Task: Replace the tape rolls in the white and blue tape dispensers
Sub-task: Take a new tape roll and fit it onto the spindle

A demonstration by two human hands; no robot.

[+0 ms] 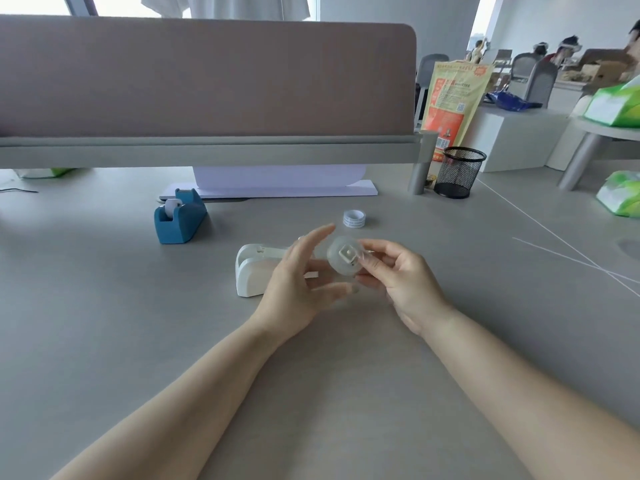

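My right hand [398,278] pinches a clear tape roll [341,258] with a white square-holed core in its middle, held above the desk. My left hand [298,278] hovers just left of the roll with fingers spread and nothing in it. Behind the left hand the white tape dispenser [252,271] rests on the desk, partly hidden, its roll slot looking bare. The blue tape dispenser [180,216] stands further back left with a roll in it. A spare tape roll [353,218] with printed lettering stands on the desk behind my hands.
A grey desk [138,323] stretches around. A pinkish divider panel [207,77] runs along the back. A black mesh pen cup [459,171] and an orange-yellow bag [453,98] stand at back right. Green packets [620,195] lie far right. People sit in the distance.
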